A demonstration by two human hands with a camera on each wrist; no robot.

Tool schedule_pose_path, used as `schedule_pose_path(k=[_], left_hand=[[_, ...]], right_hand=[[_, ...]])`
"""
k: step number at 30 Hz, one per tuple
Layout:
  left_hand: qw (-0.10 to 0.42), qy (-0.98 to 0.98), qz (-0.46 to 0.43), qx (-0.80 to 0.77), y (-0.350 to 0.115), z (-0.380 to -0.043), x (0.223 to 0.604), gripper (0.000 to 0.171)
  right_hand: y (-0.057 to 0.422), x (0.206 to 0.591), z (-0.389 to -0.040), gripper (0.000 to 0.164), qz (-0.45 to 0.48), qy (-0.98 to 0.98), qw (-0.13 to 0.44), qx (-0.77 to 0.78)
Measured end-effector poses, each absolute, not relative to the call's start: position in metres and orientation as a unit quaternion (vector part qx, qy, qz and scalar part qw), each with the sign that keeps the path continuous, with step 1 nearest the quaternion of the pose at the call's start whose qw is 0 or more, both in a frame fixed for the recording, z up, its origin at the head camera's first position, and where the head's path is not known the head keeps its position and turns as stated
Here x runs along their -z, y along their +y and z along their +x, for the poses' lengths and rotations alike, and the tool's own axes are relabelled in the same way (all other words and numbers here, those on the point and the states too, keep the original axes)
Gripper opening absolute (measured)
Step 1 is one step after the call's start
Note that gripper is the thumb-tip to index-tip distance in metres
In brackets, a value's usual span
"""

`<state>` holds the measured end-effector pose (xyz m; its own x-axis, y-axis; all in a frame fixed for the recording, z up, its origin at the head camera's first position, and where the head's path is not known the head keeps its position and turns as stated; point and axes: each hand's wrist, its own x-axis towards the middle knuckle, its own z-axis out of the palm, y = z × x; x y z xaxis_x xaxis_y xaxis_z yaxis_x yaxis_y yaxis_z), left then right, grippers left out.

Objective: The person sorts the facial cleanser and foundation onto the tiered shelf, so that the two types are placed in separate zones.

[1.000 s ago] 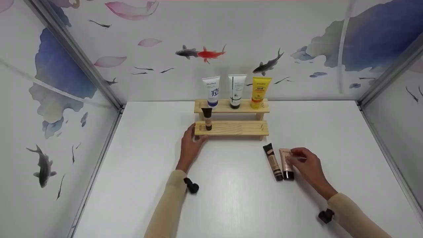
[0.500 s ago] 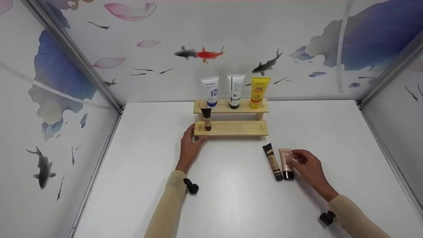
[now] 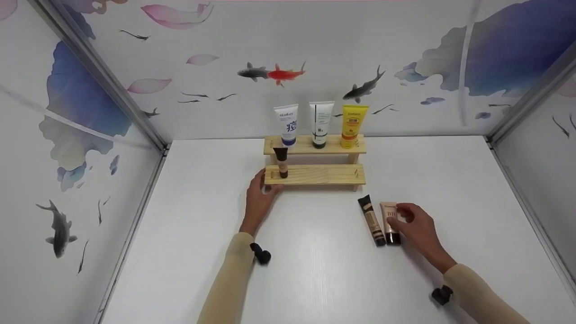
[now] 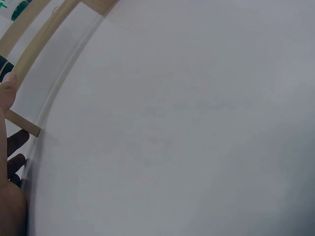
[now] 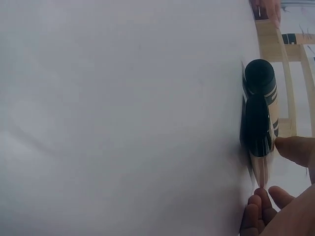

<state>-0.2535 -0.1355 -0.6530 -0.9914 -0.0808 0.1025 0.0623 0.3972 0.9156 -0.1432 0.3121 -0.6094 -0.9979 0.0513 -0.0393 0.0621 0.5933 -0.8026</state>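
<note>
Pink tube (image 3: 390, 228) lies on the white table (image 3: 315, 274), in front of the stand (image 3: 321, 174) and to its right. I get fish and petals printed on the wall (image 3: 216, 36) behind. On the two-step wooden stand, the person's left hand (image 3: 258, 202) grips the lower shelf's left end, thumb on the front edge. I see the right hand (image 3: 418, 227) pinching the pink tube between thumb and fingers. Upright along the upper shelf are a blue-capped tube (image 3: 287, 122), its brand too blurred for me to read above a large blue character; a striped white tube (image 3: 321, 121), print too small; and a yellow tube (image 3: 353, 123) with red lettering I cannot make out. On the pink tube I read what looks like "BB". Just beside it lies a slimmer black-and-tan tube (image 3: 372, 221), writing illegible. Smallest, a dark-topped tube (image 3: 282, 163) stands at the lower shelf's left end.
</note>
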Motion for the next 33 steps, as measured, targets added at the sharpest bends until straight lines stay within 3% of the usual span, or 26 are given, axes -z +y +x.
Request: schedule_pose_path(k=[17, 33], left_hand=[[0.063, -0.831, 0.003, 0.553, -0.137, -0.254, 0.654, 0.088], [0.058, -0.843, 0.019, 0.535, -0.136, -0.255, 0.652, 0.085]], right_hand=[[0.302, 0.606, -0.148, 0.06, 0.054, 0.904, 0.032, 0.423], [0.313, 0.595, -0.159, 0.052, 0.06, 0.904, 0.035, 0.422]])
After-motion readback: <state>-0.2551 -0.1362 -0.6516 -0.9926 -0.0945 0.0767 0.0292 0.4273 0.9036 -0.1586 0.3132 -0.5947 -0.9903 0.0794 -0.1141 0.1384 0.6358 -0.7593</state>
